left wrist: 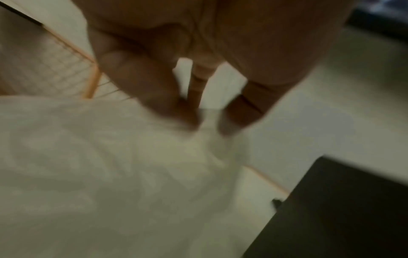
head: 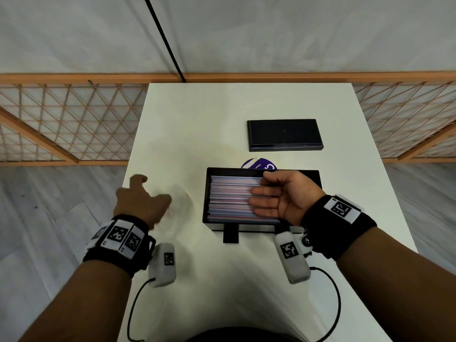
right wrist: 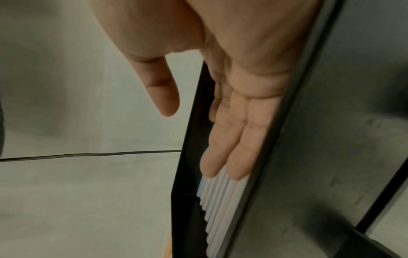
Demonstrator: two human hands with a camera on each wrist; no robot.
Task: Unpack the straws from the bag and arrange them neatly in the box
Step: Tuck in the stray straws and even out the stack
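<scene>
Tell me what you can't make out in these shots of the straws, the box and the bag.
- Straws: head view, the right hand covers their right ends; no count possible.
- Clear bag: left wrist view, motion blur; whether any straws remain inside is unclear.
- Left hand: head view, its grip on the bag is blurred.
- Purple label: head view, cut off by the box wall; text unreadable.

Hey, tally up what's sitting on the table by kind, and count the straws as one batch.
Black box: 1
Black lid: 1
Batch of straws in the box: 1
Clear plastic bag: 1
Purple round label behind the box: 1
Total: 5
</scene>
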